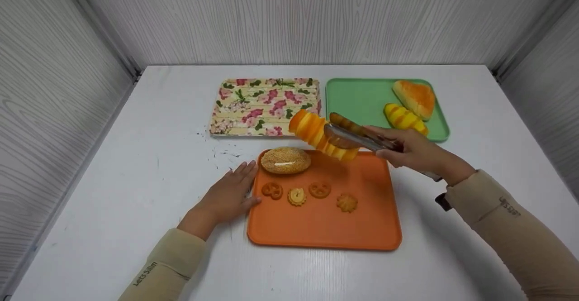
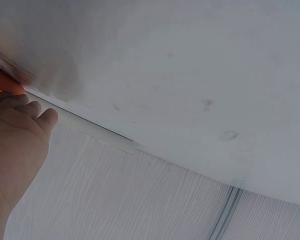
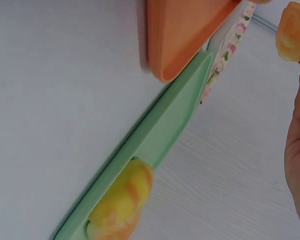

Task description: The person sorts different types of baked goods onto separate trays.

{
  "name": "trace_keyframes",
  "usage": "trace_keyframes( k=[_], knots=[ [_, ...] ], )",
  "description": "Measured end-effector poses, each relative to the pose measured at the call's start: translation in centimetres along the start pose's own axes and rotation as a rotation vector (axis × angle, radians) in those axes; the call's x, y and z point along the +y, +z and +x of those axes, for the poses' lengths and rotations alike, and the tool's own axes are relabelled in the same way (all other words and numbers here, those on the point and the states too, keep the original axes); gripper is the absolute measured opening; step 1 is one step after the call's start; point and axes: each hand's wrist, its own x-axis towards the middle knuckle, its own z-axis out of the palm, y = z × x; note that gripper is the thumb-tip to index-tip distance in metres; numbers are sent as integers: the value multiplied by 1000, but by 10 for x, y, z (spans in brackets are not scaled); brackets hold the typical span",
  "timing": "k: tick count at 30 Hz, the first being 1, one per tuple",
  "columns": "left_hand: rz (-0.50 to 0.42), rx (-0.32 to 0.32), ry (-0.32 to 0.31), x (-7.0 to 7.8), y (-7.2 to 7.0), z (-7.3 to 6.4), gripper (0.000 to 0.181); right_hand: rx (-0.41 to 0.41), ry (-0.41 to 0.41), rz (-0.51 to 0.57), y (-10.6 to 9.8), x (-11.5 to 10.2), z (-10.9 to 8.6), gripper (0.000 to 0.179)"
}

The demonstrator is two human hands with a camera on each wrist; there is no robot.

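The thumb and fingers of the right hand (image 1: 420, 150) are curled round a pair of metal tongs (image 1: 355, 139), squeezing the arms together on a ridged orange-and-yellow bread roll (image 1: 312, 131); just how the fingers lie underneath cannot be told. The roll hangs aslant in the air, tip toward ten o'clock, over the twelve o'clock edge of the orange tray (image 1: 323, 228). The left hand (image 1: 228, 195) lies flat-ish at that tray's nine o'clock side, its fingers fairly straight with slight gaps between them and its thumb at the rim. Inside the tray, a sesame-coated bun (image 1: 286, 160) sits in the eleven o'clock corner; below it a row of a pretzel biscuit (image 1: 272, 191), a round fluted biscuit (image 1: 296, 197), a second pretzel biscuit (image 1: 320, 189) and a scalloped biscuit (image 1: 347, 203) runs toward three o'clock. Beyond, at one o'clock, a green tray (image 1: 355, 95) bears a yellow striped roll (image 1: 405, 119) touching or just beside a wedge-shaped bread (image 1: 418, 98); at eleven, a floral tray (image 1: 267, 111). The step in hand looks like an airborne carry by tongs; the next move would call for even pressure, a clear path over the rims and a lowering before the squeeze eases.
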Motion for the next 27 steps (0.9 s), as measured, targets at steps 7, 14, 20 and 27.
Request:
trace_keyframes(
  k=[7, 14, 20, 27],
  knots=[
    [2, -1, -7, -1, 1, 0, 77, 107, -34, -71, -19, 13, 10, 54],
    [5, 7, -8, 1, 1, 0, 77, 196, 76, -118, -35, 25, 20, 54],
    [3, 5, -13, 1, 0, 0, 78, 279, 170, -178, -47, 41, 30, 55],
    [-8, 11, -14, 1, 0, -1, 78, 311, 282, -28, -52, 52, 37, 60]
  ],
)
